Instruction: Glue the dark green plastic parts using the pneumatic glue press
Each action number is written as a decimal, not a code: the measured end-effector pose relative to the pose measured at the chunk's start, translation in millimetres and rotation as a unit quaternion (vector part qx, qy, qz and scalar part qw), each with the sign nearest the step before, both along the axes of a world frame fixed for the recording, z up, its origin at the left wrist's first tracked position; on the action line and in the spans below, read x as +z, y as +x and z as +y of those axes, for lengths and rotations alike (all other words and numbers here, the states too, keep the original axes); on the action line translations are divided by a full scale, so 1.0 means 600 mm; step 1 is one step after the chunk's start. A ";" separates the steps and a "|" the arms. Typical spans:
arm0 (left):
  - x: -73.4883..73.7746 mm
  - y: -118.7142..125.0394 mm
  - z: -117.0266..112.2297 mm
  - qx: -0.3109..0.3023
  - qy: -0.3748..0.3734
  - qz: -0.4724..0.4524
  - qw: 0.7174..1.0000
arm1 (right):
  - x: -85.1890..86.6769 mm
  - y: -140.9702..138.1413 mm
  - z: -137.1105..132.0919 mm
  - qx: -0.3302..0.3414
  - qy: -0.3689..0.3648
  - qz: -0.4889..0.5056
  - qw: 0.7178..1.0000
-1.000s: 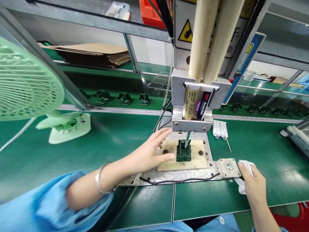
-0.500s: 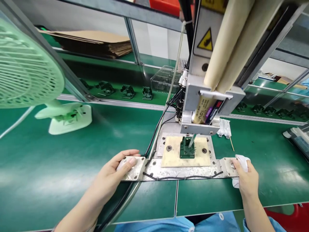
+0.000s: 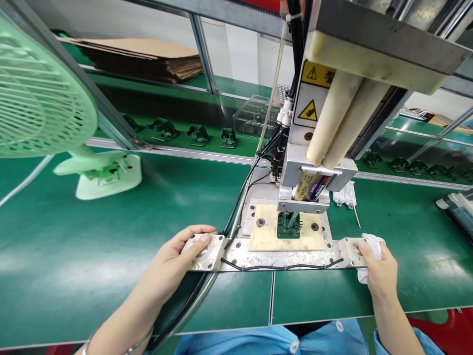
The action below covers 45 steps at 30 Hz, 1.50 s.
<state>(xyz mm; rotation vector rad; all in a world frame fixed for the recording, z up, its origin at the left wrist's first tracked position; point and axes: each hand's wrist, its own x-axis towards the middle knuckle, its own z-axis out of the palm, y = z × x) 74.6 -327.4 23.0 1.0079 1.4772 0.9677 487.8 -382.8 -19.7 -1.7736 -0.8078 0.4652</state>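
My left hand is wrapped round the left metal button block, thumb lying on its top beside a round button. At the other end of the metal base, my right hand grips the right button block, thumb at its button. A crumpled white cloth is pinched in that same hand. Between them, a dark green plastic part sits on a cream fixture plate. Over it stands a dispensing machine with a labelled glue tube, its clear nozzle reaching down to the part.
A green fan stands at the left. Black cables run beside the machine and under my left wrist. Behind, several green parts line a belt, near a clear plastic box. A thin stick lies right of the machine.
The machine's upper block has come down into view, above the two pale rods. My left thumb has shifted, so part of the button now shows. The right hand keeps its place.
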 end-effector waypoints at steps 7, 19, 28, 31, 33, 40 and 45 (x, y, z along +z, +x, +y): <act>-0.001 -0.003 0.001 -0.008 0.009 0.016 1.000 | -0.004 0.003 0.001 -0.002 -0.004 0.006 1.000; -0.006 -0.004 0.002 0.001 0.021 0.037 0.999 | -0.006 0.004 0.001 -0.002 -0.008 0.006 1.000; -0.009 -0.010 0.007 0.002 0.009 0.037 0.999 | 0.001 -0.003 0.005 0.008 0.004 0.012 1.000; -0.015 -0.015 0.009 0.002 0.004 0.039 0.999 | 0.002 -0.004 0.005 0.016 0.007 0.008 1.000; -0.020 -0.017 0.009 0.002 0.004 0.044 0.999 | 0.002 -0.004 0.005 0.023 0.009 0.008 1.000; -0.012 -0.010 0.007 0.008 0.007 0.049 0.999 | 0.002 -0.003 0.004 0.022 0.006 0.007 1.000; -0.001 -0.006 0.005 -0.004 0.008 0.033 0.999 | -0.003 0.002 0.001 0.012 -0.003 0.011 1.000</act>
